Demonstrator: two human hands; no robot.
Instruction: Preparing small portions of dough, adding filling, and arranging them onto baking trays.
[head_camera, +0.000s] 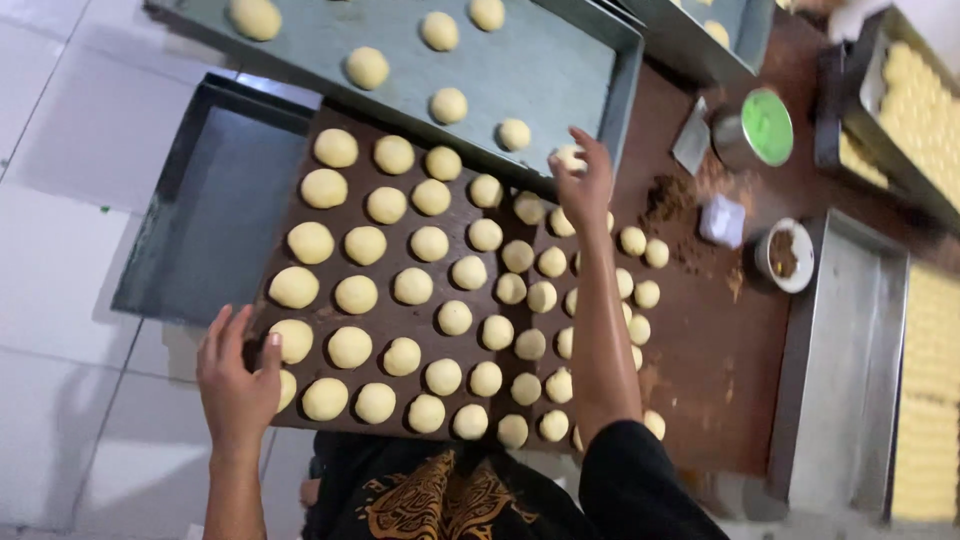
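Note:
Many pale yellow dough balls (413, 285) lie in rows on a brown table (705, 340). My left hand (236, 375) rests open at the table's near left corner, its thumb touching a dough ball (293, 340). My right hand (583, 180) reaches across the rows, its fingers closed around a single dough ball (570, 158) at the near rim of a grey baking tray (560, 75). That tray carries several spaced dough balls (448, 104).
An empty dark tray (215, 205) sits under the left of the table, over white floor tiles. To the right stand a green-lidded tin (765, 127), a small bowl of brown filling (784, 255), a metal tray (840, 360), and trays of yellow pieces (920, 110).

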